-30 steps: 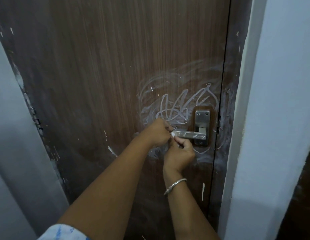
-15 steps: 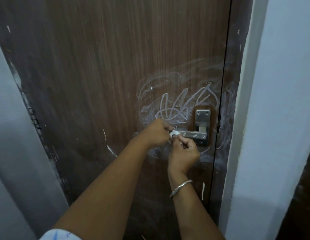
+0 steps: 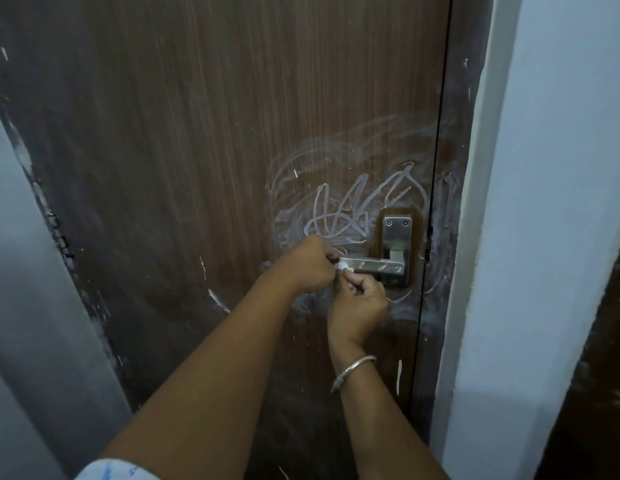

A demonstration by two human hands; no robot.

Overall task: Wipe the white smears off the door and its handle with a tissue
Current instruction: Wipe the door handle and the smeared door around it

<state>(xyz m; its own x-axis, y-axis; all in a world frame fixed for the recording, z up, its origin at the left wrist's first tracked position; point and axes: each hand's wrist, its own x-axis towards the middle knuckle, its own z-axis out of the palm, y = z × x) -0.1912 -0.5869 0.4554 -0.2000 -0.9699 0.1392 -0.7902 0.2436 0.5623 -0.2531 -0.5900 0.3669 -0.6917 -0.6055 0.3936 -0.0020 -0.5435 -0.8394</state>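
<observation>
Fingers of the left hand are curled in tight, their tips closed on a small white wad of tissue, and the right hand comes up from just below with thumb and forefinger pinching the same wad from the other side, its remaining fingers folded into the palm. Both sets of fingertips meet at the free end of the steel lever handle. The tissue is pressed against that tip, so little of it shows between the two hands. Along the lever, away from the fingers, whitish streaks lie on the metal, and past them stands the upright backplate with two screws at its top. Just above the left knuckles, white smears loop and scribble across the brown wood-grain door, with fainter swirls higher up and more haze below the right hand. A silver bangle circles the right wrist. Beyond the backplate runs the dark door frame, also dusted white, then a pale wall. A light sleeve shows at the left elbow.
</observation>
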